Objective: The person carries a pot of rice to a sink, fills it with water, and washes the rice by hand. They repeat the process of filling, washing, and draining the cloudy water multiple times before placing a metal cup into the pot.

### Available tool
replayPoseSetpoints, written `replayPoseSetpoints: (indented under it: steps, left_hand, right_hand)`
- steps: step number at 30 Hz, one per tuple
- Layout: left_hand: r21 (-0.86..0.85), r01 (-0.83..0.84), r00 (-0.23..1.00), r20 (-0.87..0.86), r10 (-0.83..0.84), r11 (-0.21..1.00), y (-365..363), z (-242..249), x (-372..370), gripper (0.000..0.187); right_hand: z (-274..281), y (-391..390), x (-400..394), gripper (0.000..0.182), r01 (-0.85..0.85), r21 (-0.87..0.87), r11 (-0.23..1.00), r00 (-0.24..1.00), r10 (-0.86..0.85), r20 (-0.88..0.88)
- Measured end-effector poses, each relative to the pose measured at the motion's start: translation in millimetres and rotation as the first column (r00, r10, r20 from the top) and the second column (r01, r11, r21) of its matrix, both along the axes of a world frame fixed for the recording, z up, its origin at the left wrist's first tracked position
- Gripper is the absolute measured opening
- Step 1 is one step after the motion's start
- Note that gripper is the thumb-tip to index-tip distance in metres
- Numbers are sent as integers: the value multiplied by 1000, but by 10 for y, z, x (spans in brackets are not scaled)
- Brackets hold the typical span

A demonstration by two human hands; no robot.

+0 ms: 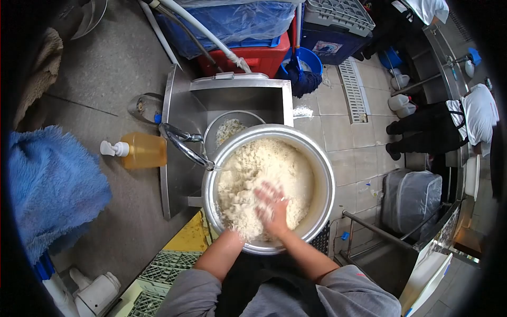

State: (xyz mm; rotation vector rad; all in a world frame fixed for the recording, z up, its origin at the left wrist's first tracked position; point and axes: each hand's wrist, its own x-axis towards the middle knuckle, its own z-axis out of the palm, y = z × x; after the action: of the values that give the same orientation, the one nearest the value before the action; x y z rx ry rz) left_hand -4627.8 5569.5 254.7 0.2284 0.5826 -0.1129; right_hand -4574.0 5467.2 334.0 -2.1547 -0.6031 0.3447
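Observation:
A large round metal pot (329, 185) holds wet-looking white rice (248, 174). My right hand (272, 208) is over the rice inside the pot, its fingers apart and a little blurred, with some grains on the skin. My left hand is sunk in the rice near the pot's front left; only the wrist (232, 238) shows, so its fingers are hidden. A curved chrome faucet (182, 141) reaches over the pot's left rim, and water seems to run from its spout. Behind the pot, a metal strainer (230, 127) with pale scraps sits in the steel sink (232, 95).
A soap pump bottle (142, 150) and a blue towel (58, 182) lie to the left. Beyond the sink are a red bin (248, 58), a mop (305, 82) and a blue bucket (312, 62). Other people (438, 124) stand at right. A metal rail (377, 231) is nearby.

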Motion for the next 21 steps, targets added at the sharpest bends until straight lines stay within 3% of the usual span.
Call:
replayPoseSetpoints:
  steps: [1,2,5,6,7,9,11,13,16,19,21]
  left_hand:
    - [26,-1,1000,16,1,1000,-28,66,32,57]
    - [48,-2,1000,15,1,999,-31,122,69,57]
    - [92,5,1000,28,-7,996,-37,274,228,57]
    - [96,4,1000,28,-7,995,-28,315,267,57]
    - [102,9,1000,29,-12,995,-25,359,288,57]
    - [103,26,1000,-5,-26,994,16,494,304,57]
    - [115,39,997,-72,-31,993,94,564,281,57]
    - [152,30,985,-172,-4,988,257,552,227,57]
    - [177,15,954,-298,39,984,468,206,242,57]
    - [-69,35,961,-271,-52,997,331,224,500,58]
    - [-85,67,987,-142,-78,994,254,157,565,58]
  right_hand:
    - [-3,0,173,44,43,-41,998,999,-44,-12]
    - [-301,-55,315,47,123,31,992,988,-120,-98]
    - [-179,75,171,48,15,157,987,993,4,-118]
    - [-10,112,35,50,-91,92,992,995,88,40]
    - [170,133,-12,47,-174,182,968,985,170,41]
    - [11,106,114,45,-98,110,989,992,89,84]
    - [-562,-127,399,48,124,-10,992,992,-124,-16]
    - [-642,-278,669,46,505,-25,863,861,-505,-57]
    - [-961,-246,802,50,702,-127,700,645,-701,-304]
    - [-865,-17,708,55,687,24,726,489,-438,-754]
    - [-422,108,563,60,535,151,831,544,-202,-814]
